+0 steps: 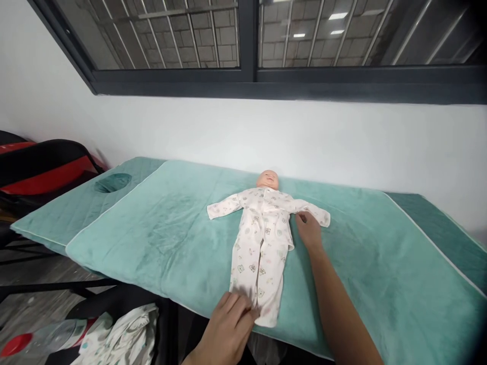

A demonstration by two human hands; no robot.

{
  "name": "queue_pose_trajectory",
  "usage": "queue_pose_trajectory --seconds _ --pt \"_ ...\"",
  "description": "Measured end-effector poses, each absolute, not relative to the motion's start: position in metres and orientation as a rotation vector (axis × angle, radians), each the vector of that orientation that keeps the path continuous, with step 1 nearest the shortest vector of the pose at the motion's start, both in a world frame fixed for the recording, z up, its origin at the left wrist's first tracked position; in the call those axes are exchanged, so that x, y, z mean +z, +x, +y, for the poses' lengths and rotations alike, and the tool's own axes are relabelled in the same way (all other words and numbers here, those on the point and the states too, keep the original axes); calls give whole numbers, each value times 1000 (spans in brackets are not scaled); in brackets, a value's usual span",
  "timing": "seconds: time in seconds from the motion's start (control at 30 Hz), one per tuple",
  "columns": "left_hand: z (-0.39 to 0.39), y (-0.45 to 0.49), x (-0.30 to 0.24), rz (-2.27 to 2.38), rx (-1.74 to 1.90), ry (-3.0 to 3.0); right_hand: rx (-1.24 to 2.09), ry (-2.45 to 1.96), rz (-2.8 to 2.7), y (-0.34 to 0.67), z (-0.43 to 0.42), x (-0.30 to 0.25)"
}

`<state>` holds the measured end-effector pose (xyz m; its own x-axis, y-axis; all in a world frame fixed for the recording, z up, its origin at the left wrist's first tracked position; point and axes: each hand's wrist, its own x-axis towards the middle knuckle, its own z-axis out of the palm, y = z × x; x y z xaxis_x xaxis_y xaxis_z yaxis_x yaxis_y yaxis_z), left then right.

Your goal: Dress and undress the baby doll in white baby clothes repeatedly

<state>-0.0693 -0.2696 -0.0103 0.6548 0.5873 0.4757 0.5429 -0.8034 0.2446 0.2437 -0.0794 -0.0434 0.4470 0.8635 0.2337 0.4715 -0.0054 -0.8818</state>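
A baby doll (267,179) lies on its back, head toward the wall, arms spread. It wears a white printed baby shirt (266,200) and matching baby trousers (245,258). Down at the near end, my left hand (230,324) has its fingers closed on the bottom of the left-hand trouser leg, covering that hem. The other leg's hem lies flat beside it. My right hand (309,230) is at the lower edge of the right-hand sleeve, fingers curled in a pinch on the cloth; the fingertips are partly hidden.
The doll lies on a padded bed with a green cover (182,223) and a face hole (113,183). Black and red chairs (49,172) stand at the left. Below, a bottle with a red cap (53,337) lies near crumpled printed cloth (125,337). A window (247,81) is above.
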Motion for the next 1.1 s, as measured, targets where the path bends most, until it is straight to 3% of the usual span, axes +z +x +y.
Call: queue_pose_trajectory --seconds 0.13,0.53,0.7,0.87,1.1 --pt "-278 -65 -21 925 1038 2769 153 -1739 -1306 253 -77 -43" --pt "-270 -43 -4 703 1068 2576 566 -1463 -1400 224 -98 -25" --pt "-193 -74 -10 1218 1116 2278 811 -1431 -1679 224 -116 -15" --pt "-77 -111 -40 1896 1100 2073 1084 -1403 -1624 225 -126 -13" --pt "-16 -127 -43 2061 998 1880 1207 -1337 -1580 230 -128 -9"
